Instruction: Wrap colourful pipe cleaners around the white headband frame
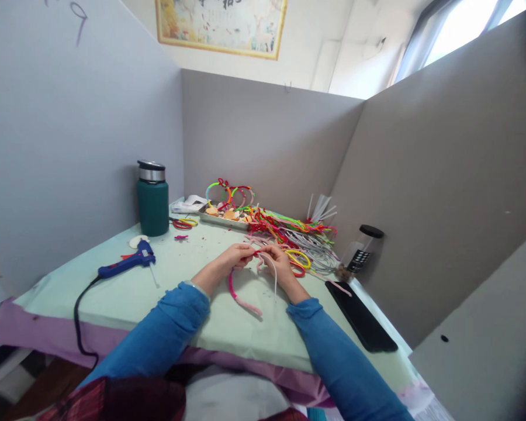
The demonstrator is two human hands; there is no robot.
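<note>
Over the middle of the table, my left hand (237,257) and my right hand (275,261) meet fingertip to fingertip. Between them is a small red piece (256,253) of pipe cleaner, pinched from both sides. A pale, thin strand (275,283) hangs down by my right hand. Below my left hand curves a band (233,287), purple and magenta with a fuzzy pink end. Whether the band joins the red piece is hidden by my fingers. Yellow-handled scissors (298,258) lie just behind my right hand.
A blue glue gun (127,261) with a black cord and a green bottle (153,200) stand left. Behind are a tray (228,222) with colourful rings, red-handled scissors (184,224) and piled pipe cleaners (289,228). At right are a black phone (362,318) and a clear jar (363,250).
</note>
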